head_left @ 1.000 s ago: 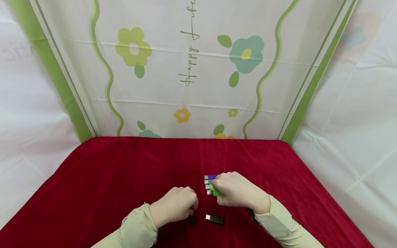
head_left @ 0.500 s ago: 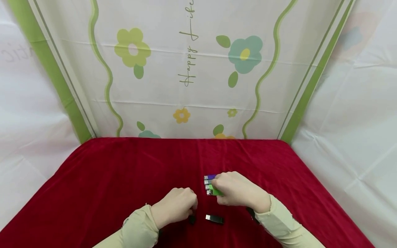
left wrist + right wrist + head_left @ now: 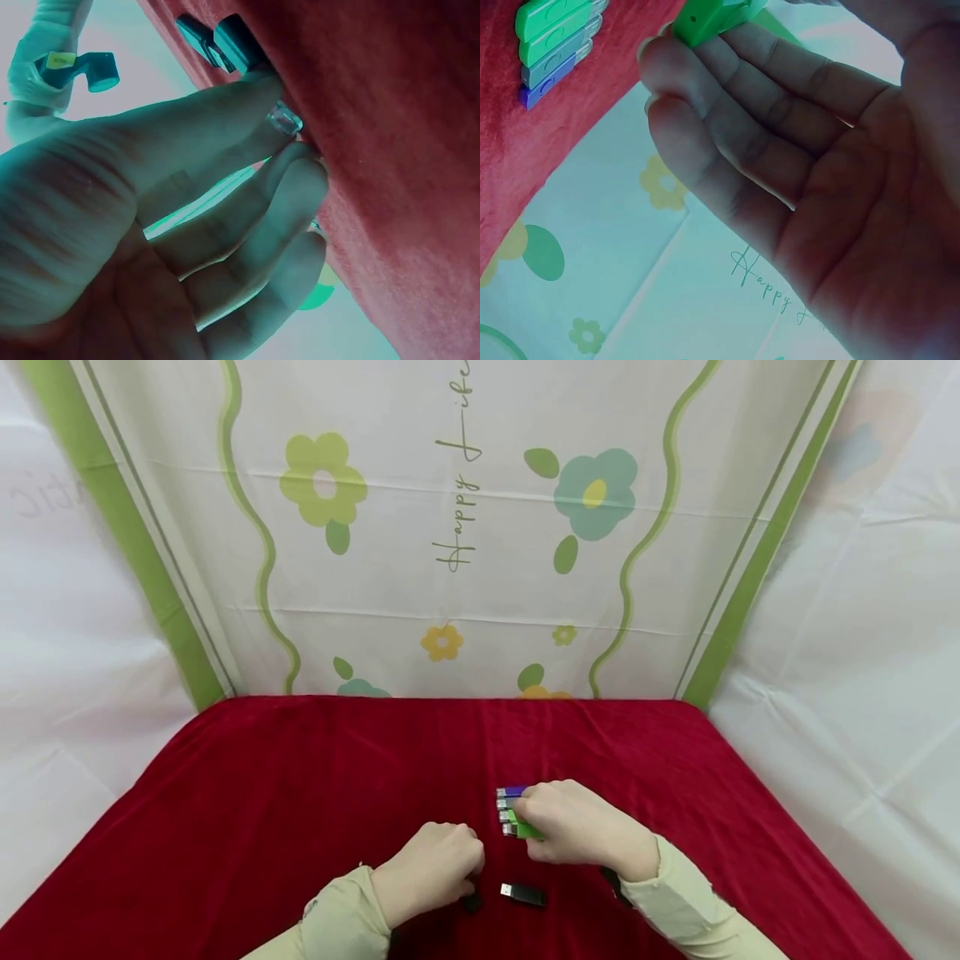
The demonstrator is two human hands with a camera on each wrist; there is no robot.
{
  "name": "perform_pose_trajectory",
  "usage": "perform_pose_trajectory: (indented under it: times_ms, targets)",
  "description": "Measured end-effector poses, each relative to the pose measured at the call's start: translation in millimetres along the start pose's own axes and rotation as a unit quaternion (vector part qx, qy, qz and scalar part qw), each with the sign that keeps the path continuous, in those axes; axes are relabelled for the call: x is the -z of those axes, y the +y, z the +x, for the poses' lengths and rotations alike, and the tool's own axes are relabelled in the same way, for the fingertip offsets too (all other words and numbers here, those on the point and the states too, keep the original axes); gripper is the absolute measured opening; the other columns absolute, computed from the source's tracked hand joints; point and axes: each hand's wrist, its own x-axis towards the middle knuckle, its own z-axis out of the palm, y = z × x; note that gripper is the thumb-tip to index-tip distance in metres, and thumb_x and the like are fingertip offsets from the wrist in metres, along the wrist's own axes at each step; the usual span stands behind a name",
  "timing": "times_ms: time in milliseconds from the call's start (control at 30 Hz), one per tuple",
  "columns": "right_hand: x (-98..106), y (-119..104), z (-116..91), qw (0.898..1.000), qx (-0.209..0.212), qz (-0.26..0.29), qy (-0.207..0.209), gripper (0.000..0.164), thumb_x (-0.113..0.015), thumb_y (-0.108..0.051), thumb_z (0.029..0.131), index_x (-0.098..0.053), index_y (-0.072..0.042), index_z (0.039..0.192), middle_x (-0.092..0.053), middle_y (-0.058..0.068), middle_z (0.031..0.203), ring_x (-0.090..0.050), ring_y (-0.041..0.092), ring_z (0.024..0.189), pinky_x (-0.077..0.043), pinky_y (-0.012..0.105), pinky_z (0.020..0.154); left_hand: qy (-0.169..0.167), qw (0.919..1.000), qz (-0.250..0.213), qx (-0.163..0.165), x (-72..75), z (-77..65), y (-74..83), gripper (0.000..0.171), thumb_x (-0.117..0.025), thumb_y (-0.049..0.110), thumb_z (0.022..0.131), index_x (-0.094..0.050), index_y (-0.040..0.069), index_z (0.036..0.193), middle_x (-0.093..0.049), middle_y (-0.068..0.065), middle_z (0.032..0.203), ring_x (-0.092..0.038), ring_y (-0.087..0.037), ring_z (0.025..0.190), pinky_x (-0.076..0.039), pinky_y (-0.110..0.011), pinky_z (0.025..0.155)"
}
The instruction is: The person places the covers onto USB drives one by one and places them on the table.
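Observation:
In the head view, a row of USB sticks lies on the red cloth: a purple stick, a grey one and green ones, partly covered by my right hand. The right wrist view shows that hand's fingers at a green USB stick, apart from the row; part of the thumb lies outside the frame. My left hand is curled low over the cloth. Between its thumb and fingertips sits a small clear, shiny piece, its kind unclear. Beside the thumb tip is a black piece. A black USB stick lies between the hands.
Red velvet cloth covers the table. A white curtain printed with flowers rises behind it, and white sheets hang on both sides. The black USB stick's metal plug points left.
Both hands stay almost in place, and the USB sticks keep their positions. The head view has shifted very slightly.

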Motion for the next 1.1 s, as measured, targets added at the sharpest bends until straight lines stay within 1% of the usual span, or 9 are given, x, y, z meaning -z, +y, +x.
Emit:
perform_pose_trajectory:
  times_ms: [100, 167, 333, 433, 567, 667, 833, 967, 1100]
  targets:
    - [0.5, 0.0, -1.0, 1.0, 0.001, -0.003, -0.001, 0.035, -0.073, -0.006, 0.068, -0.041, -0.019, 0.066, -0.033, -0.012, 0.061, -0.027, 0.003, 0.053, -0.026, 0.019, 0.044, 0.013, 0.9994, 0.031, -0.009, -0.1, 0.2, 3.6, 0.038, -0.089, 0.015, 0.062, -0.054, 0.025, 0.05, -0.046, 0.011, 0.055, -0.046, -0.006, 0.05, -0.036, -0.021, 0.043]
    - [0.7, -0.5, -0.5, 1.0, -0.001, -0.004, -0.005, 0.034, -0.073, -0.006, 0.068, -0.042, -0.019, 0.066, -0.033, -0.012, 0.061, -0.027, 0.003, 0.053, -0.027, 0.018, 0.044, 0.017, 0.999, 0.04, -0.014, -0.3, -0.1, 4.1, 0.036, -0.088, 0.016, 0.062, -0.056, 0.025, 0.051, -0.048, 0.01, 0.056, -0.047, -0.006, 0.05, -0.037, -0.021, 0.043]
    - [3.0, -0.9, -0.4, 1.0, -0.008, 0.003, -0.01, 0.035, -0.074, -0.006, 0.068, -0.042, -0.019, 0.066, -0.034, -0.012, 0.06, -0.028, 0.004, 0.052, -0.028, 0.018, 0.044, 0.004, 0.9994, 0.024, -0.023, -0.6, 1.0, 4.7, 0.027, -0.089, 0.015, 0.066, -0.066, 0.026, 0.059, -0.053, 0.012, 0.06, -0.047, -0.002, 0.051, -0.038, -0.019, 0.045]
    - [3.7, 0.0, -0.3, 1.0, -0.01, 0.001, -0.01, 0.035, -0.074, -0.006, 0.068, -0.041, -0.019, 0.065, -0.033, -0.011, 0.06, -0.027, 0.004, 0.052, -0.028, 0.019, 0.044, -0.009, 0.9995, 0.017, -0.026, -0.7, 2.2, 4.9, 0.025, -0.088, 0.014, 0.068, -0.068, 0.026, 0.061, -0.052, 0.011, 0.061, -0.043, -0.001, 0.05, -0.038, -0.018, 0.045]
    - [3.0, 1.3, 0.7, 1.0, -0.012, 0.002, -0.011, 0.036, -0.074, -0.005, 0.068, -0.041, -0.019, 0.065, -0.033, -0.011, 0.06, -0.027, 0.004, 0.052, -0.027, 0.019, 0.044, -0.017, 0.9987, 0.032, -0.035, -1.0, 2.9, 4.6, 0.024, -0.084, 0.012, 0.072, -0.065, 0.022, 0.061, -0.049, 0.009, 0.06, -0.037, -0.001, 0.048, -0.036, -0.018, 0.043]
    - [2.2, 1.4, 1.1, 1.0, -0.012, 0.005, -0.009, 0.036, -0.074, -0.005, 0.068, -0.041, -0.019, 0.065, -0.033, -0.011, 0.06, -0.027, 0.004, 0.052, -0.027, 0.019, 0.044, -0.025, 0.9981, 0.038, -0.042, -0.3, 2.0, 4.0, 0.022, -0.083, 0.013, 0.073, -0.065, 0.02, 0.063, -0.048, 0.007, 0.061, -0.036, -0.002, 0.049, -0.036, -0.018, 0.043]
    - [0.3, 1.0, 0.7, 1.0, -0.005, 0.002, -0.005, 0.036, -0.072, -0.005, 0.068, -0.039, -0.019, 0.065, -0.032, -0.011, 0.059, -0.025, 0.003, 0.053, -0.026, 0.019, 0.044, -0.038, 0.9985, 0.018, -0.035, 1.4, -1.1, 0.8, 0.022, -0.083, 0.015, 0.074, -0.063, 0.019, 0.064, -0.049, 0.007, 0.061, -0.037, -0.003, 0.049, -0.036, -0.017, 0.045]
    - [1.1, 0.9, 0.1, 1.0, -0.002, 0.0, 0.003, 0.036, -0.071, -0.005, 0.067, -0.039, -0.02, 0.064, -0.031, -0.012, 0.059, -0.024, 0.003, 0.052, -0.025, 0.019, 0.044, -0.02, 0.9989, 0.011, -0.041, 4.3, -2.9, -1.9, 0.027, -0.079, 0.01, 0.072, -0.056, 0.019, 0.06, -0.047, 0.008, 0.057, -0.035, -0.002, 0.046, -0.033, -0.016, 0.044]
    - [3.3, 1.4, 0.0, 1.0, -0.007, 0.005, -0.001, 0.034, -0.071, -0.005, 0.067, -0.04, -0.02, 0.064, -0.032, -0.012, 0.059, -0.025, 0.003, 0.052, -0.026, 0.019, 0.044, -0.011, 0.9988, 0.0, -0.047, 8.9, -3.2, -3.6, 0.028, -0.076, 0.007, 0.072, -0.054, 0.019, 0.06, -0.045, 0.009, 0.057, -0.035, -0.002, 0.047, -0.032, -0.015, 0.045]
